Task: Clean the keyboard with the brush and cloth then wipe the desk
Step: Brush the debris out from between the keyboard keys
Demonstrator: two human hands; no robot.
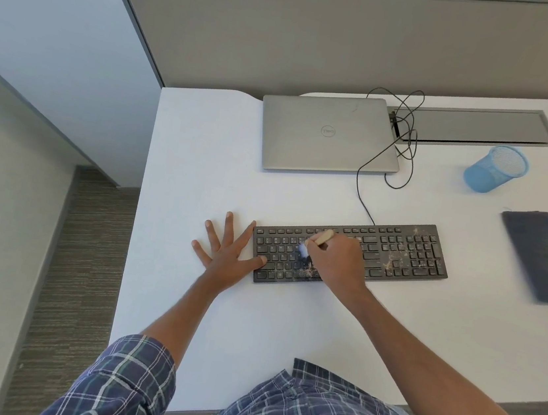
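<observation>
A black keyboard (398, 253) lies on the white desk (203, 150), with pale crumbs on its lower left keys and around its number pad. My right hand (336, 261) grips a small brush (320, 239) with a wooden handle, its bristles down on the left-middle keys. My left hand (224, 248) lies flat with fingers spread on the desk, its thumb touching the keyboard's left end. A dark grey folded cloth (544, 256) rests on the desk to the right of the keyboard.
A closed silver laptop (328, 134) sits behind the keyboard, with a black cable (360, 183) looping from the keyboard to the desk's cable slot (475, 127). A blue mesh cup (494, 169) stands at the back right. A grey partition (320, 47) borders the desk's far edge.
</observation>
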